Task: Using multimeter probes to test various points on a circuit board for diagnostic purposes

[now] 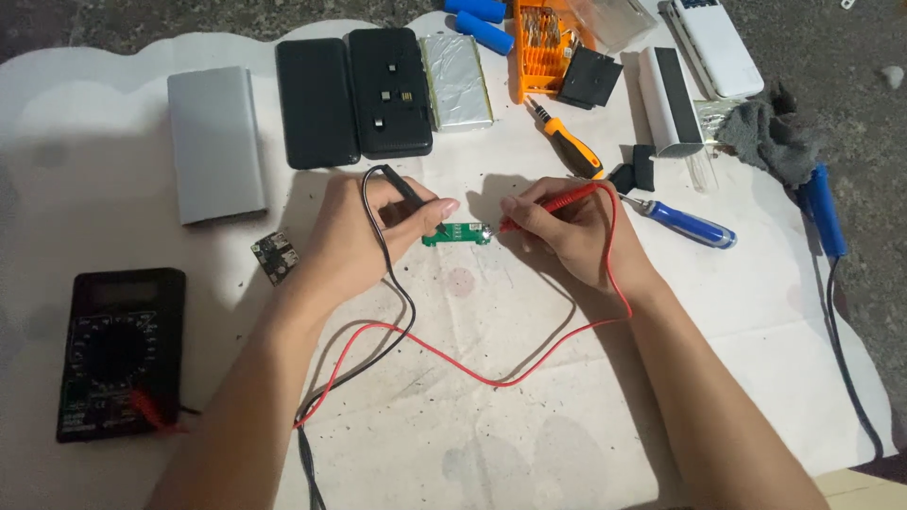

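My left hand [364, 236] grips a black test probe [404, 187], its tip resting on the left end of a small green circuit board [457, 233]. My right hand [567, 231] pinches a red test probe [557, 203] whose tip touches the board's right end. The board lies flat on the white sheet between both hands. A black lead [402, 302] and a red lead [491, 378] trail from the probes toward a black multimeter [118, 354] at the lower left.
Behind the hands lie a grey power bank shell [215, 142], two black cases [316, 102], a silver battery pouch [456, 80], blue cells [487, 33], an orange bit set [540, 47], an orange screwdriver [572, 146], a blue screwdriver [690, 225], and a small dark board [276, 255].
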